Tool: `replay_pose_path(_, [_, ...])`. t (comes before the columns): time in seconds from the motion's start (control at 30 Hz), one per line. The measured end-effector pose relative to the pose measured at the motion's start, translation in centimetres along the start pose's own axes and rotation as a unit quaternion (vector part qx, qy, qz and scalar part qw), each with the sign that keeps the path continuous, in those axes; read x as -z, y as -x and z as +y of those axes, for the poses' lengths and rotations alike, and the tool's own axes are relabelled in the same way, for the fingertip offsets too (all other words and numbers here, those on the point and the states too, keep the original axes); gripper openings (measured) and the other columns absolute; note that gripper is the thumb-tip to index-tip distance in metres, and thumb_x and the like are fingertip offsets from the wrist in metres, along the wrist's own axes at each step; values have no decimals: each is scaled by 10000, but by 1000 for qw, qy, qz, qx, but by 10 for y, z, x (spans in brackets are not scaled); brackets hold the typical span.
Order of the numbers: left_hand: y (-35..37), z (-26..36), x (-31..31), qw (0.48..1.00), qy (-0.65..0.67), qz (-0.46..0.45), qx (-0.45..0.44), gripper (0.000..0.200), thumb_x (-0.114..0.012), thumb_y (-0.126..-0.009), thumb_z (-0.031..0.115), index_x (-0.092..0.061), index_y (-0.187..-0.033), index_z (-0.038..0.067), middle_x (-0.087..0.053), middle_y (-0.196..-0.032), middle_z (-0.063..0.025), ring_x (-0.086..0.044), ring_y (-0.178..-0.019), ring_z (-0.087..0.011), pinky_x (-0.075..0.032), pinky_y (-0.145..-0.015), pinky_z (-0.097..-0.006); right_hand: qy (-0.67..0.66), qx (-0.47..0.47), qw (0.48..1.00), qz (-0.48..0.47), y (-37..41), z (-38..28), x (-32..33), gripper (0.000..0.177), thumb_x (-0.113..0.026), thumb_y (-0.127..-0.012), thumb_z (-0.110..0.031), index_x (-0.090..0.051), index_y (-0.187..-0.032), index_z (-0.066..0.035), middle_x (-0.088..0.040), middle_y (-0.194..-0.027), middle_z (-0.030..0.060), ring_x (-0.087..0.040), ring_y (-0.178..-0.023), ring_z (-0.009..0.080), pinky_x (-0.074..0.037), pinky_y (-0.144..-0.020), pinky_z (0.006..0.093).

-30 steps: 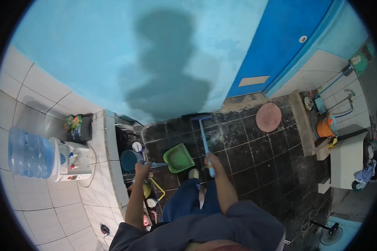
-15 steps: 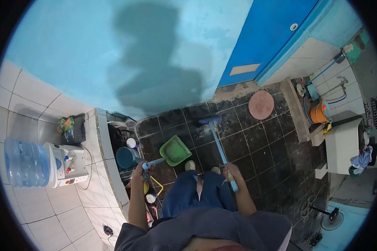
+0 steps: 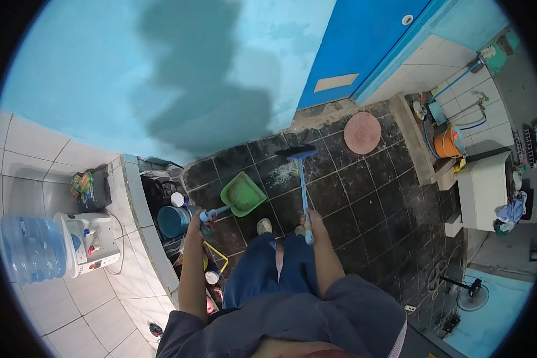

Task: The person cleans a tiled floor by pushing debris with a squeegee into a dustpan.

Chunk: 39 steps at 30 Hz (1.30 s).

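My left hand [image 3: 203, 219] is closed round the light-blue handle of a green dustpan [image 3: 243, 194], whose pan lies over the dark floor tiles left of my feet. In my right hand [image 3: 312, 223] is the light-blue handle of a broom [image 3: 303, 179]. The broom's blue head, with dark bristles, is at the far side of a patch of whitish debris [image 3: 282, 173] on the tiles. That debris lies between the pan and the broom handle. I cannot make out anything in the pan.
A round pink mat [image 3: 362, 132] lies before the blue door [image 3: 364, 48]. At the left stand a water dispenser [image 3: 89, 244] and a blue bucket [image 3: 173, 221]. On the right are an orange bucket [image 3: 447, 143], a white cabinet [image 3: 484, 192] and a fan [image 3: 473, 295].
The broom head has lifted away from the debris toward the wall, and its handle is now more upright in view. My right hand has moved left and up. The view has shifted slightly.
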<state>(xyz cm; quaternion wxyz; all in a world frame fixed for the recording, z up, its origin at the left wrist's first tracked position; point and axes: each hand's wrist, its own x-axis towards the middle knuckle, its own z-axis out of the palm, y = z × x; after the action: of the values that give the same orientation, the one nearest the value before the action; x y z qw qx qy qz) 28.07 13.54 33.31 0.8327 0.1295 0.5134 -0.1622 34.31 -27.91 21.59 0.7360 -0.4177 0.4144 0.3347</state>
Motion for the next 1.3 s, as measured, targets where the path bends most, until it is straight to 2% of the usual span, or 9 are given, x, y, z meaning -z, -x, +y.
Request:
replay_pose_path(0.07, [-4,6,2,999,19,-26,19,322,-475,-800,210,-442,-949,-74,-553,-768,-153,-510,-486,-130,-359,-321,-160,-43,-54,997,41,42,-1,2,164,-448,-862,-204,-387,-802,-65,-401,-509,45,-410,-357,159,-365,-339,286])
replay_pose_path(0.23, [-21,22,3,999,32,-28,30,336,-497,-779,189,-423,-968,-78,-554,-787,-162,-505,-486,-135,-367,-322,-156,63,11,997,-36,99,0,-20,158,-465,-863,-189,-422,-932,-53,-387,-517,31,-417,-389,149,-359,-347,276])
replay_pose_path(0.37, [-4,15,-18,998,38,37,-33,356,-495,-792,197,-387,-997,-74,-549,-823,-174,-506,-499,-148,-364,-315,-160,13,61,989,-134,12,-12,-64,178,-487,-851,-153,-418,-1001,-84,-401,-524,20,-412,-389,131,-368,-340,275])
replay_pose_path(0.43, [-10,15,-8,999,32,17,-12,360,-492,-797,203,-382,-1001,-72,-548,-829,-174,-506,-499,-147,-363,-314,-161,-8,17,998,-52,-67,-3,-76,165,-480,-856,-160,-414,-995,-102,-404,-528,20,-400,-381,128,-373,-339,271])
replay_pose_path(0.57, [-11,18,-2,999,19,-40,21,363,-485,-803,210,-373,-1007,-69,-548,-829,-174,-505,-500,-145,-360,-313,-164,-92,-55,992,-60,-48,5,-89,144,-474,-856,-152,-415,-981,-115,-402,-529,21,-398,-377,136,-372,-337,278])
replay_pose_path(0.8, [-17,17,-11,1000,15,-4,2,314,-483,-801,211,-395,-938,-57,-556,-817,-180,-515,-480,-141,-359,-314,-165,-75,-18,994,-71,35,-32,-63,55,-388,-884,-144,-358,-915,-110,-371,-559,25,-352,-391,126,-324,-359,282])
replay_pose_path(0.9, [-6,13,-22,1000,7,7,-11,299,-474,-808,212,-386,-940,-41,-554,-820,-192,-515,-480,-142,-359,-315,-165,-104,91,984,-114,-45,-28,-58,82,-442,-862,-135,-374,-865,-89,-400,-571,36,-409,-404,158,-357,-352,287])
replay_pose_path(1.1, [-24,17,4,999,9,-2,-34,268,-469,-828,230,-384,-923,-6,-553,-825,-200,-511,-475,-133,-359,-317,-165,-197,45,979,6,-59,-33,-113,117,-428,-855,-148,-365,-814,-58,-392,-464,46,-387,-366,165,-358,-349,314])
replay_pose_path(1.3, [-11,20,-29,999,-5,29,31,276,-469,-822,205,-412,-946,-35,-552,-740,-148,-493,-464,-113,-363,-314,-146,110,99,989,25,51,-20,-27,170,-545,-789,-121,-528,-923,-18,-456,-530,50,-476,-387,150,-386,-332,287])
